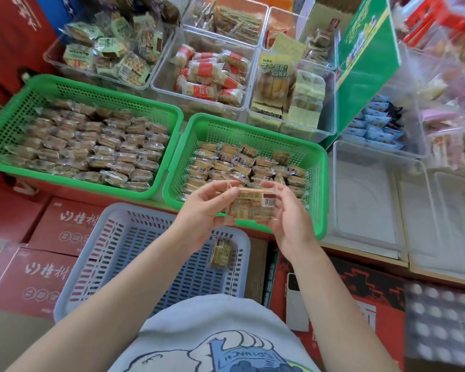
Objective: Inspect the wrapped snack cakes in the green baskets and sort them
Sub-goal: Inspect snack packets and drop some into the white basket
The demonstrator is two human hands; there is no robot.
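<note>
Cake (253, 206) being gripped by left hand (204, 210) and right hand (287, 218); one cake (220, 253) lying sorted in grey basket (113, 253); green baskets (172, 124) being left mostly full.

— Where does the camera sit?
— On the person's head, looking forward and steeply down, close over two green baskets (172, 124).
— Any second view?
— Only this wide-angle one.

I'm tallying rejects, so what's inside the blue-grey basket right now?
One wrapped snack cake lies inside the blue-grey basket, near its right side. The left forearm and shirt cover part of the floor, so more could be hidden.
</note>
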